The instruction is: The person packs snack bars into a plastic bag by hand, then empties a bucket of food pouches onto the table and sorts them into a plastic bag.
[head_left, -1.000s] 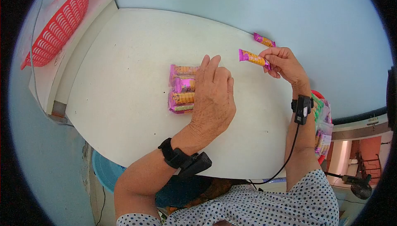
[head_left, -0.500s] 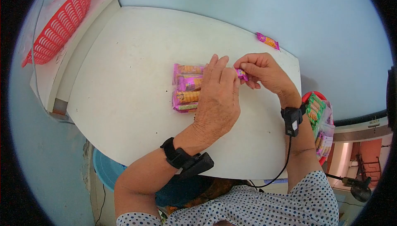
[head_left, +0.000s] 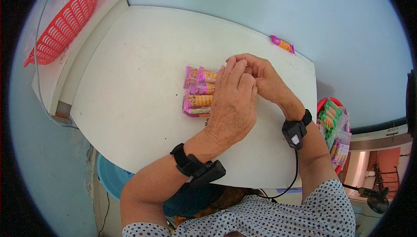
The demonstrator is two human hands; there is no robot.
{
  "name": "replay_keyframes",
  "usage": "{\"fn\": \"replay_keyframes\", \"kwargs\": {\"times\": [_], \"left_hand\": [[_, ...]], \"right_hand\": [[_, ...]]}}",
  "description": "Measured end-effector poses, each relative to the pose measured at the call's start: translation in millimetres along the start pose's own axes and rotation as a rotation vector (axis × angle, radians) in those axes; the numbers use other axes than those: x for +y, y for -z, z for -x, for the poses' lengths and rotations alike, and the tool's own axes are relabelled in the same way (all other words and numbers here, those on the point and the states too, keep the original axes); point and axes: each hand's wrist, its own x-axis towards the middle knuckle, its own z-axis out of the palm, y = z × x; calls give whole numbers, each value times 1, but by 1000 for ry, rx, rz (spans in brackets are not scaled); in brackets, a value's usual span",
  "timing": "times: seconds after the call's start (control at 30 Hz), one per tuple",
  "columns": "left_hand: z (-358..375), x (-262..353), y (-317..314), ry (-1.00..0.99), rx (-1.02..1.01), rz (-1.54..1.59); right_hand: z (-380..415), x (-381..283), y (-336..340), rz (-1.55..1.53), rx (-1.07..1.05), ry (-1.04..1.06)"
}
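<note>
Small purple-and-orange biscuit packs (head_left: 200, 100) lie in a clear plastic bag (head_left: 186, 96) on the white table. My left hand (head_left: 232, 104) covers the bag's right side, its fingers closed on the bag near the mouth. Curled fingers of my right hand (head_left: 265, 78) meet my left fingertips at that end. Whatever my right fingertips hold is hidden behind the left hand. A single biscuit pack (head_left: 282, 44) lies apart at the table's far right edge.
A red plastic basket (head_left: 65, 28) stands on a raised ledge (head_left: 93, 24) at the left. Right of the table, a red container (head_left: 322, 103) holds green and purple bagged packs. A blue basin (head_left: 110, 176) sits below the table's front left. A cable hangs from my right wrist device (head_left: 295, 133).
My right hand has moved left against my left fingers, and the small purple pack it held is out of sight. The upper packs in the bag have shifted.
</note>
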Motion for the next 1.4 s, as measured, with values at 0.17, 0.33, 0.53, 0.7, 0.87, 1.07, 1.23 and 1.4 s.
{"fn": "replay_keyframes", "kwargs": {"times": [0.17, 0.33, 0.53, 0.7, 0.87, 1.07, 1.23, 1.4], "left_hand": [[-2, 2, 4, -37, -54, 14], [0, 1, 1, -67, -32, 21], [-4, 4, 10, -14, 3, 23], [-6, 5, 15, 0, 23, -33], [-5, 8, 16, 9, -45, -55], [-5, 5, 17, -37, -86, -92], [-4, 3, 17, -9, -91, -92], [-7, 15, 30, 8, -190, -211]], "right_hand": [[-3, 10, 2, 70, 81, 18], [-6, 27, 0, 321, 192, 204], [0, -8, 16, 351, 68, -59], [-3, 6, 77, 540, 465, 52], [11, 53, 141, 1293, 678, 155], [17, 48, 130, 1320, 704, -172], [21, 66, 148, 1398, 793, 99], [21, 65, 145, 1173, 766, -2]]}}
